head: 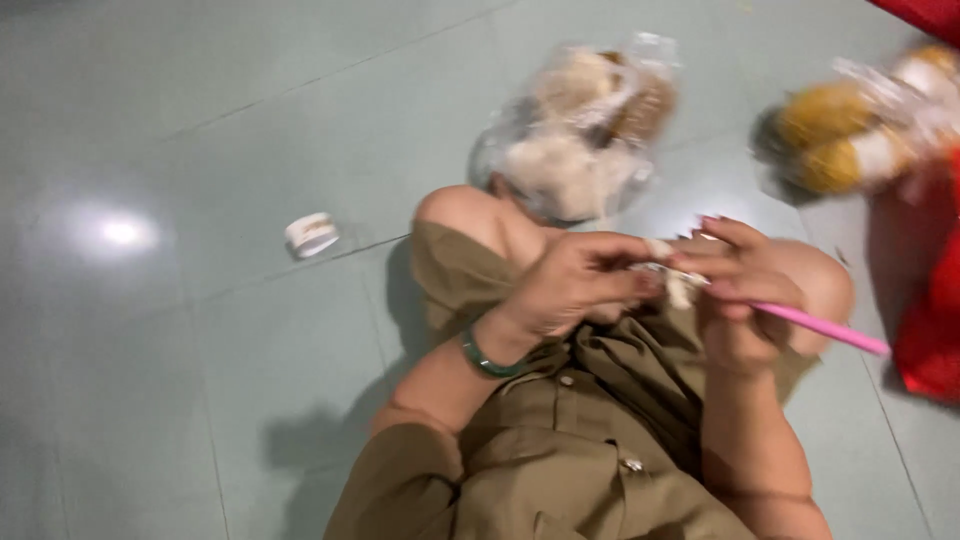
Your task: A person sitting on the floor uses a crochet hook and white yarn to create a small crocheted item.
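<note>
My left hand point(575, 285) and my right hand point(740, 295) meet above my lap, and both pinch a small white piece point(680, 285) between the fingertips. In my right hand there is also a pink crochet hook point(820, 328), whose handle points out to the right. A green bangle point(485, 358) circles my left wrist. I sit on the floor in olive clothing point(570, 440). The frame is blurred, so the white piece's shape is unclear.
A clear plastic bag of white and brown yarn point(580, 130) lies on the pale tiled floor point(200, 150) beyond my knees. A second bag with yellow yarn point(850, 130) sits at the right by red fabric point(930, 310). A small white roll point(312, 235) lies to the left.
</note>
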